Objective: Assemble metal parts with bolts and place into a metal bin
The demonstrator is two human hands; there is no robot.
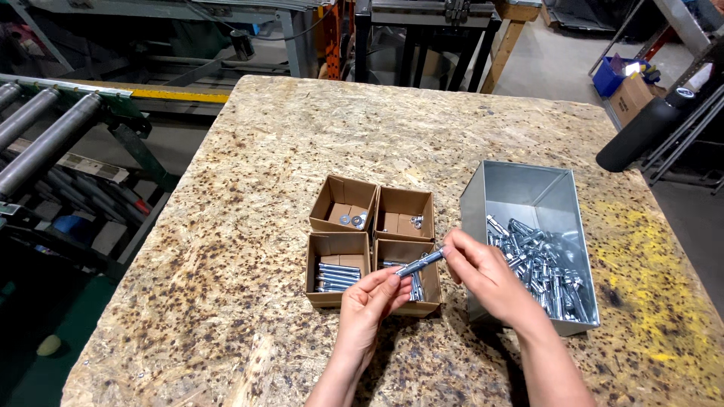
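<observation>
— Both hands are working close to the near edge of the table (226, 226). What are they holding?

— One silver anchor bolt (419, 263) between them. The left hand (369, 301) is pinching its lower end with closed fingertips, and the right hand (483, 275) is curled around its upper end with thumb and forefinger.

— Which way is it lying?

— Its long axis is running on a slant, low at the left and rising toward the far right. It is hanging just above the near right box (411, 275). I cannot tell which end is the head.

— How far along is the sorting looking?

— I'm judging it as early. The metal bin (528, 188) at the right is holding a big heap of assembled bolts. Of the four small cardboard boxes, the near left box (337, 267) is carrying a row of silver rods, and the near right one is showing a few pieces. The far left box (344, 203) is holding a few washers, and the far right box (404, 213) just a nut or two.

— So most is remaining?

— It is seeming so; the bin is outweighing the boxes by far.
</observation>
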